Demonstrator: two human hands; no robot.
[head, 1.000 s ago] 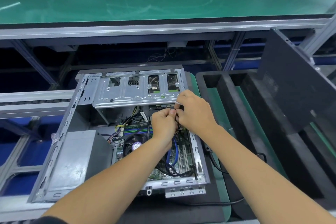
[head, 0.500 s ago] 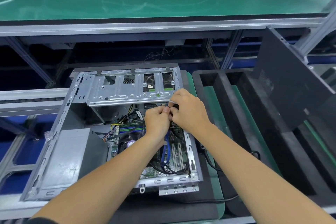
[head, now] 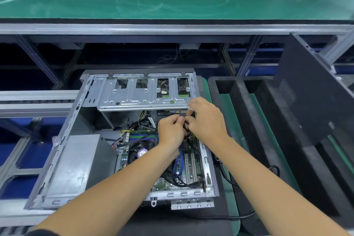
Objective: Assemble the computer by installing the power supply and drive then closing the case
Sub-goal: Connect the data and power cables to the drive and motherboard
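- The open computer case (head: 122,140) lies flat on the bench with the grey power supply (head: 72,163) seated in its near-left corner; neither has shifted over the last second.
- The dark side panel (head: 314,90) leans at the right, well apart from the case, so closing looks a long way off.
- The drive cage (head: 141,92) spans the far end, a drive visible through its right-hand openings.
- Both hands stay bunched just below the cage's right end, barely moved.
- The left hand (head: 171,132) is curled tight, pinching something small.
- The right hand (head: 206,119) is curled too, fingertips touching the left's round a dark connector (head: 183,114).
- My read: they're still plugging in the drive cable.
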